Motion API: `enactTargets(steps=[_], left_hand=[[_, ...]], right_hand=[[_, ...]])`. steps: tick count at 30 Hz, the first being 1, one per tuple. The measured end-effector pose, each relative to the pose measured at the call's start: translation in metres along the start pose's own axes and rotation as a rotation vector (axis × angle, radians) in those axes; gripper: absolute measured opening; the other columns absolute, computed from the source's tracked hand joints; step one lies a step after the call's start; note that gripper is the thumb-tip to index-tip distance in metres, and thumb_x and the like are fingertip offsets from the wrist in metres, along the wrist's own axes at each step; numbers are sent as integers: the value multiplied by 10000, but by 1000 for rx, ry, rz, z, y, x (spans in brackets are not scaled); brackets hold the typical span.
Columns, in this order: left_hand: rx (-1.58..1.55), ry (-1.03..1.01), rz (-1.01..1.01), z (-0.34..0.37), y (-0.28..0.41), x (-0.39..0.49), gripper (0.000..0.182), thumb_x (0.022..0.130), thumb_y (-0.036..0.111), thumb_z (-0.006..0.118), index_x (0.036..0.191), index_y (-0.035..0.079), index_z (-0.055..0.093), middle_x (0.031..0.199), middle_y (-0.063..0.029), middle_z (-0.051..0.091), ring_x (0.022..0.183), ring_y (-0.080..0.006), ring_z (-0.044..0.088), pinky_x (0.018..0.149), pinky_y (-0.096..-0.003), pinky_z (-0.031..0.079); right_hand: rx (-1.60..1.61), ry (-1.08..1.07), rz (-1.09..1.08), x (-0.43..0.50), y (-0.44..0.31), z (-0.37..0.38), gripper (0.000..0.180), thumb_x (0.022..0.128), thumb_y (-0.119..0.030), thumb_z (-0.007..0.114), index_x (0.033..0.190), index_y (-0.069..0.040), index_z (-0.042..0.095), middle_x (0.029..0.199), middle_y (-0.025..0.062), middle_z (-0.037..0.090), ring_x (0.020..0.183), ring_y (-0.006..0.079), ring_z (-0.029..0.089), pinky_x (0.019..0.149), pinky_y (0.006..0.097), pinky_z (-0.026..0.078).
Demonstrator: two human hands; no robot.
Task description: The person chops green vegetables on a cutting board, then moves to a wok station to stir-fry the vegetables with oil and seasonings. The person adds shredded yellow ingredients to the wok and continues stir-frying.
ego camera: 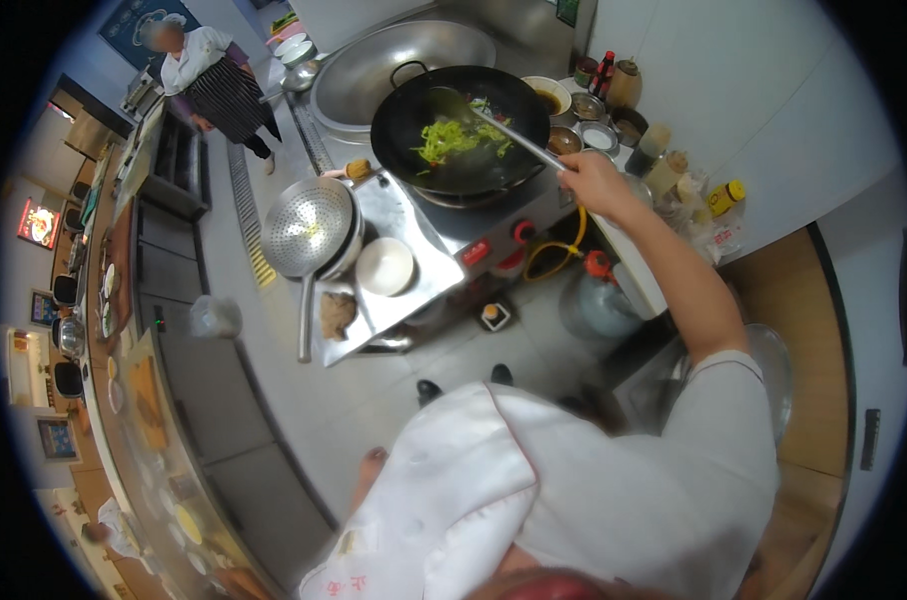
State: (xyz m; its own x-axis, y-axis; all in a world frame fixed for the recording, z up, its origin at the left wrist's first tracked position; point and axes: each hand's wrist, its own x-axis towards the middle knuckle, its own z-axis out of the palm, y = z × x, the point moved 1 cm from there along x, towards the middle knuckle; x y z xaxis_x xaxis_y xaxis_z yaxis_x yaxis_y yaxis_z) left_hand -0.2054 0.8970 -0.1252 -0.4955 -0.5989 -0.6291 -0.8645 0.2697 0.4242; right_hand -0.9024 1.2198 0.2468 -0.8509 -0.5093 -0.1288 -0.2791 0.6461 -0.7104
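My right hand [594, 182] grips the long metal handle of a cooking ladle [525, 142]. The ladle's head reaches down into a black wok [405, 124], where it is partly hidden by steam or food. Shredded green vegetables [446, 141] with small red pieces lie in the wok, which sits on a stove burner. My left hand [373, 456] hangs low beside my white jacket, far from the stove. Only a small part of it shows, and I cannot make out its fingers.
A perforated strainer [309, 217] rests on a pot beside a white bowl [385, 267] and a brown cloth [338, 315]. Sauce bottles [623, 84] and bowls line the right side. A gas cylinder [600, 304] stands below. One person [213, 82] in a striped apron stands at the far left.
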Motion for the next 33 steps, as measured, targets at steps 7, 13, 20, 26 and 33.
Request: enactTargets(steps=[7, 13, 20, 26, 33], left_hand=[[79, -39, -17, 8, 3, -9, 469, 1012, 422, 646, 1334, 91, 727, 1188, -215, 775, 1106, -359, 748, 949, -446, 581], [-6, -64, -47, 6, 2, -21, 508, 1021, 439, 640, 1359, 66, 710, 1212, -215, 772, 1128, -358, 743, 965, -442, 578], [-40, -21, -2, 9, 2, -29, 495, 1038, 412, 628, 1368, 51, 702, 1241, -216, 762, 1157, -361, 728, 992, -449, 563], [8, -22, 6, 3, 5, -24, 493, 1041, 404, 626, 1362, 38, 702, 1253, -224, 756, 1175, -369, 720, 1000, -455, 559], [-6, 52, 104, 6, 4, -31, 478, 1039, 394, 631, 1337, 30, 717, 1207, -224, 771, 1151, -366, 732, 993, -448, 563]], right_hand=[[-105, 76, -118, 8, 11, 3, 296, 1010, -186, 635, 1197, 29, 714, 876, 160, 750, 700, 307, 725, 691, 439, 568], [-362, 264, -196, 20, 10, 10, 283, 1009, -178, 637, 1191, 23, 714, 953, 245, 747, 838, 413, 726, 772, 522, 563], [141, -134, 35, -37, -10, 0, 317, 1007, -164, 633, 1263, 8, 706, 873, 157, 726, 655, 277, 663, 697, 390, 559], [-302, 175, -261, -40, 29, -14, 355, 994, -168, 652, 1303, 1, 695, 880, 114, 735, 653, 200, 659, 635, 364, 544], [-33, -142, 128, -100, -29, -64, 434, 975, -203, 704, 1376, -39, 680, 1001, 196, 771, 827, 358, 724, 772, 453, 565]])
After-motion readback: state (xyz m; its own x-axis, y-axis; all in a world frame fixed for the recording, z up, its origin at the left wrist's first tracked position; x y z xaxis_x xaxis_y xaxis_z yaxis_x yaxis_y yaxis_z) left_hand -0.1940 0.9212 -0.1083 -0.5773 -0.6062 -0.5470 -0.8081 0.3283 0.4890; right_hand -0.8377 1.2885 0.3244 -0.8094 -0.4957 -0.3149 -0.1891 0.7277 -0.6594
